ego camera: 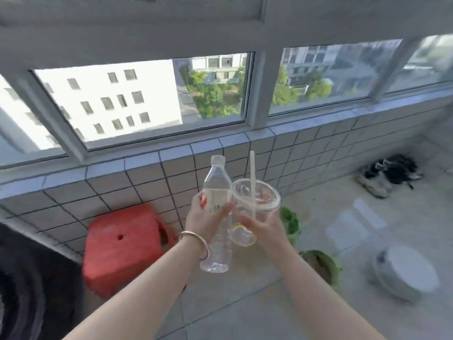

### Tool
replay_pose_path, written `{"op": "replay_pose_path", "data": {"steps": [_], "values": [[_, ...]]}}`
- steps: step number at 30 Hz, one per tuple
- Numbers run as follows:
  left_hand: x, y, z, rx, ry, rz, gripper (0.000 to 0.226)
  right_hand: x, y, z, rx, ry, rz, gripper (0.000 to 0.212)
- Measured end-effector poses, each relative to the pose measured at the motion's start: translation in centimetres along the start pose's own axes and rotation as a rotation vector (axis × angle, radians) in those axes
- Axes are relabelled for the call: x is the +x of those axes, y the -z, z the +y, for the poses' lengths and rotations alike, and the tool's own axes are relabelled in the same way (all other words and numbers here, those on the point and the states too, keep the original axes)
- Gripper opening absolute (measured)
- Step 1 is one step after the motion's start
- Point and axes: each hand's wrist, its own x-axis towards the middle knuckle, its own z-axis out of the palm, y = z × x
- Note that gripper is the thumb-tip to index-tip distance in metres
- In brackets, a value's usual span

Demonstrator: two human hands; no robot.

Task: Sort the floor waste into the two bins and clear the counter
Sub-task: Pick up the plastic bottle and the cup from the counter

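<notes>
left hand (204, 215) fingers curled round a clear bottle (217, 217) | right hand (263, 227) fingers wrapped round a clear cup (255, 204) with straw (252, 173) | red stool (122, 246) below

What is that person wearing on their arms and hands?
Both forearms are bare, with no sleeves in view and no gloves. The left hand has a thin, shiny metal bangle round its wrist. The right hand wears nothing that can be seen: no ring, watch or band.
</notes>
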Motion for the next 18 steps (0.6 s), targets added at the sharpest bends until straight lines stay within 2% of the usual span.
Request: {"op": "replay_pose_path", "data": {"steps": [7, 9, 11, 13, 16, 18], "values": [[7.5, -12.2, -0.6, 0.067, 0.014, -0.231, 0.071, 6.6, 8.9, 5.0, 0.099, -0.159, 0.234, 0.116], [10.3, -15.2, -0.8, 0.088, 0.004, -0.298, 0.066, 9.1, 10.9, 6.3, 0.106, -0.181, 0.285, 0.106], [13.4, -18.1, -1.2, 0.121, 0.032, -0.374, 0.053, 11.3, 12.6, 7.1, 0.114, -0.209, 0.35, 0.089], [16.4, -21.0, -1.5, 0.15, 0.073, -0.45, 0.043, 13.5, 14.3, 7.5, 0.114, -0.213, 0.417, 0.084], [20.3, -25.3, -2.5, 0.197, 0.13, -0.539, 0.049, 17.0, 17.4, 8.9, 0.128, -0.229, 0.47, 0.069], [22.0, -27.4, -3.1, 0.221, 0.145, -0.569, 0.05, 18.7, 19.0, 9.8, 0.098, -0.249, 0.51, 0.068]]}}
